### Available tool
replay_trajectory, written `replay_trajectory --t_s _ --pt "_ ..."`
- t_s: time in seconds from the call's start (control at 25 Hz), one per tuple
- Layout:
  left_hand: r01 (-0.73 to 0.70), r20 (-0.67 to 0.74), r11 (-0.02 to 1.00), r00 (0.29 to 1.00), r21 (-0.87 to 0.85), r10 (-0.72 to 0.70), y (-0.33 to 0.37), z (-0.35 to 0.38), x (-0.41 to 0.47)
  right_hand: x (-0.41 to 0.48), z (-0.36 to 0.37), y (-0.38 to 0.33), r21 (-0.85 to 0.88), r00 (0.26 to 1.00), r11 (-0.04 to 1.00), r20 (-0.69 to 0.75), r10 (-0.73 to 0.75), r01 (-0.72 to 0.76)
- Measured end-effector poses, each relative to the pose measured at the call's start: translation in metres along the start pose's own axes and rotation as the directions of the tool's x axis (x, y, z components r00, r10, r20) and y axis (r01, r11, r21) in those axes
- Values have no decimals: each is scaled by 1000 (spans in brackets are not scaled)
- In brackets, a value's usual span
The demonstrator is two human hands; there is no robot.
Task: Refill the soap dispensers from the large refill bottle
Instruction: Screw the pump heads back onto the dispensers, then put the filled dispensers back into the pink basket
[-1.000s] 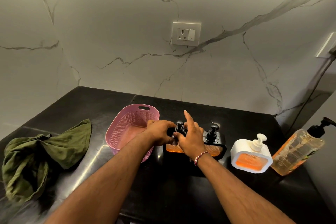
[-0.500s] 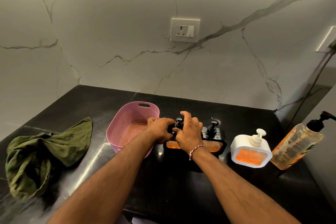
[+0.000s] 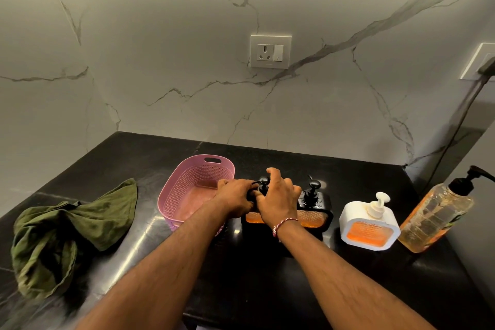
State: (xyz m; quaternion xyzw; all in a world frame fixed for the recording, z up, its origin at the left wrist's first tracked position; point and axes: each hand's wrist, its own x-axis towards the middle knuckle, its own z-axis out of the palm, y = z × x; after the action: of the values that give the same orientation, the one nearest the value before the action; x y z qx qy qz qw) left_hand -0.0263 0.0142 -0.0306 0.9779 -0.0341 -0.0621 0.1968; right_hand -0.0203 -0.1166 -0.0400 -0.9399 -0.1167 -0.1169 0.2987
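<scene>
A black double soap dispenser [image 3: 313, 218] with orange soap stands on the black counter [image 3: 267, 276], two black pumps on top. My left hand [image 3: 234, 197] grips its left end. My right hand [image 3: 278, 195] curls its fingers round the left pump [image 3: 263, 183]; the right pump [image 3: 312, 190] stands free. A white dispenser [image 3: 368, 224] with orange soap sits to the right. Further right stands the large clear refill bottle [image 3: 435, 215] with orange soap and a black pump, capped.
A pink perforated basket [image 3: 192, 187] sits just left of my hands. A crumpled green cloth [image 3: 67, 228] lies at the counter's left. A wall socket [image 3: 270, 51] is on the marble wall behind, and a dark cable [image 3: 460, 126] hangs at the right.
My right hand's raised finger has come down and its fingers have closed round the left pump. The left hand stays on the dispenser.
</scene>
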Motion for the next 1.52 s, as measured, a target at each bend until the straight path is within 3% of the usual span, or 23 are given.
replay_trajectory --t_s 0.24,0.44,0.52,0.8,0.96,1.28,1.52 --pt "-14 6 1000 1000 5 14 1 -1 -2 8 -11 12 59 975 998 217 -38 26" --pt "-4 -12 1000 1000 18 4 0 0 -1 4 -7 1 10 992 998 109 -59 58" --pt "-3 -7 1000 1000 11 3 0 -1 -1 5 -10 5 9 990 998 130 -55 54" --pt "-21 21 1000 1000 3 21 -3 -1 -4 16 -26 15 -29 892 995 447 -73 96" --pt "17 28 999 999 31 -18 -3 -3 -6 22 -26 18 -86 863 989 501 -59 118" --pt "-18 -1 999 1000 50 18 6 -31 -13 27 -50 5 -53 891 985 436 -124 163" --pt "-40 -102 994 994 -104 29 9 -102 -26 46 -89 -45 21 925 974 309 -221 226"
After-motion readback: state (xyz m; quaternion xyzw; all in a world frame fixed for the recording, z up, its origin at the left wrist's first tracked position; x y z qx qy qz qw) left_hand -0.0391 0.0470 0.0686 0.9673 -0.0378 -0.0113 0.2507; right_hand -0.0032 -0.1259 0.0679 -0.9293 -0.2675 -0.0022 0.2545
